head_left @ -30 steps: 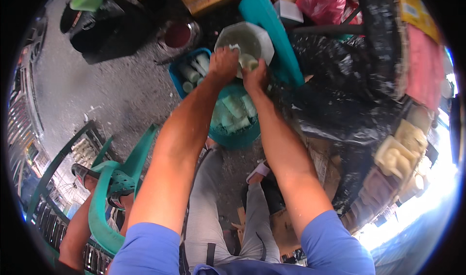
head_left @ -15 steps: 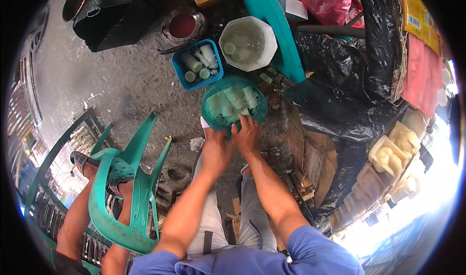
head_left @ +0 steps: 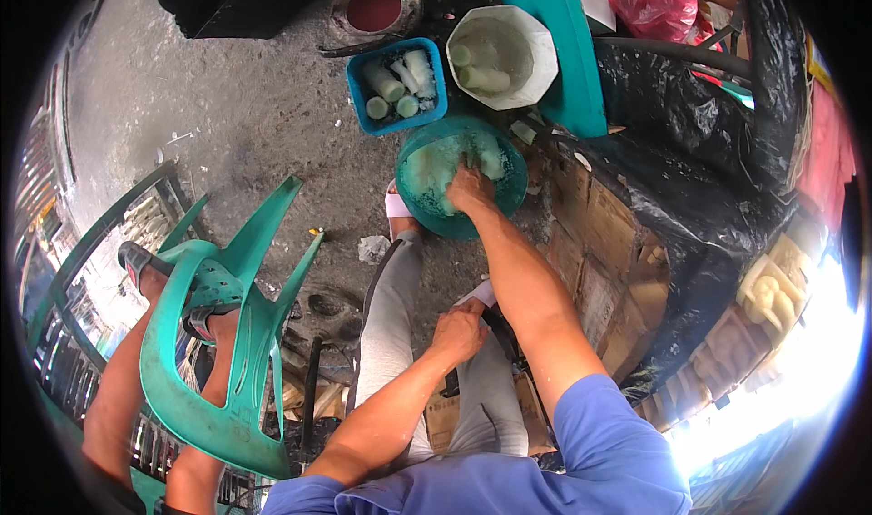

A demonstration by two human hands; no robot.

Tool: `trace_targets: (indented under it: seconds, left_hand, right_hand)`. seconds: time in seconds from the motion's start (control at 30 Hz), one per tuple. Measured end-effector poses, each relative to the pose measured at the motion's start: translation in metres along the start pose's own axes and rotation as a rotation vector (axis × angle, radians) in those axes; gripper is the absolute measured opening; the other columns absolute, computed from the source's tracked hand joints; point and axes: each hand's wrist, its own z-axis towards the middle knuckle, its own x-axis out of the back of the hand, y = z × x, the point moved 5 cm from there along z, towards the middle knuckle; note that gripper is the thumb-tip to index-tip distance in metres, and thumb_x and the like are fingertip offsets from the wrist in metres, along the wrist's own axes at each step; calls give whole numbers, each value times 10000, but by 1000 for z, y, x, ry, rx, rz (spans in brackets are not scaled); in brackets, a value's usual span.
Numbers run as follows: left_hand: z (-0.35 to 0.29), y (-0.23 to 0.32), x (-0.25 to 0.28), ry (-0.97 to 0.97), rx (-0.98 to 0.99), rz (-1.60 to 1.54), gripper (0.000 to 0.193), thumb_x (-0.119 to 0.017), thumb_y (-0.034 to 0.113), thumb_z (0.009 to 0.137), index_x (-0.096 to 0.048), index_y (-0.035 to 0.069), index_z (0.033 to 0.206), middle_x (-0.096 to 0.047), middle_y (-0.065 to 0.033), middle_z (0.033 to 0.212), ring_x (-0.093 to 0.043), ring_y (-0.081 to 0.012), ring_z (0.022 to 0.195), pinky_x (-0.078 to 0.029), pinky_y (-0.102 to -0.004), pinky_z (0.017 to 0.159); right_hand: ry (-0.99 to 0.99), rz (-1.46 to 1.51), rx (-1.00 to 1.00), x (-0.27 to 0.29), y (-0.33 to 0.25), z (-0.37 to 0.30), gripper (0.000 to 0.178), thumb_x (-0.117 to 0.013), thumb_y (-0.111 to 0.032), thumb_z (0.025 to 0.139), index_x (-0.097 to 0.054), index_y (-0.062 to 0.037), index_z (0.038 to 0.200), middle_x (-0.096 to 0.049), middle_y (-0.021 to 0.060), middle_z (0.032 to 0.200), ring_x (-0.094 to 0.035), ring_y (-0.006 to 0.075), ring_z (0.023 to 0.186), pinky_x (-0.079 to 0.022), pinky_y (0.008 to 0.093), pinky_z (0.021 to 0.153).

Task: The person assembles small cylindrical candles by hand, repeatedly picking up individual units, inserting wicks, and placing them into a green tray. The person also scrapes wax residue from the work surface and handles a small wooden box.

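My right hand reaches into a round green basin that holds pale green chunks among whitish bits. Its fingers are stretched out over the pieces; the tips are blurred and partly hidden. My left hand is drawn back by my right knee, its fingers curled in, and whatever it may hold is hidden. Just beyond the basin, a blue square tub contains several pale cylinders. Beside that stands a white many-sided bucket of cloudy liquid, with pale green cylinders in it.
A green plastic chair lies tipped at left, near another person's legs. Black plastic sheeting and cardboard line the right side. Behind the tubs are a pot with reddish contents and an upright green panel.
My left hand has left the basin and come back to my right knee. My right hand has gone further into the basin. The view has shifted, so the tubs sit higher and further right.
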Motion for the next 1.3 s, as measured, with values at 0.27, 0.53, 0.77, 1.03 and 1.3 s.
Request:
trace_targets:
  seconds: [0.27,0.53,0.77,1.03,1.3]
  left_hand:
    - [11,2,-4,17,104,-84,480,-769,221,917,-694,57,1362,-735,-284,1249,-692,-488,1183,-554,-557,1014]
    - [20,2,-18,-225,83,3,601,-749,264,946,-579,15,1466,-672,-234,1377,-649,-420,1287,-526,-571,1066]
    - [15,3,-13,-45,58,12,602,-753,262,930,-587,65,1475,-737,-260,1249,-705,-459,1174,-561,-565,1002]
    - [17,-2,1,119,47,-197,505,-784,252,943,-684,72,1404,-767,-279,1199,-750,-447,1097,-592,-512,967]
    - [-27,-43,152,636,-56,-189,630,-878,217,895,-653,-42,1422,-683,-230,1417,-663,-343,1285,-532,-459,1091]
  right_hand:
    - [11,62,231,-26,-60,-55,537,-674,-204,947,-567,-13,1437,-594,297,1437,-751,483,1090,-623,555,934]
    - [-45,16,183,-56,-18,-45,487,-621,-156,962,-612,7,1421,-588,244,1516,-690,475,1251,-565,558,1056]
    - [-171,31,213,-54,-6,-39,316,-602,-156,983,-724,13,1221,-656,233,1427,-690,456,1230,-561,544,1043]
    - [290,107,121,-2,54,-176,286,-693,-289,971,-822,-51,881,-762,153,1075,-756,382,1034,-608,478,914]
    - [152,319,-287,-19,201,-423,318,-772,-331,935,-841,-76,1111,-760,237,1278,-721,478,1190,-612,530,968]
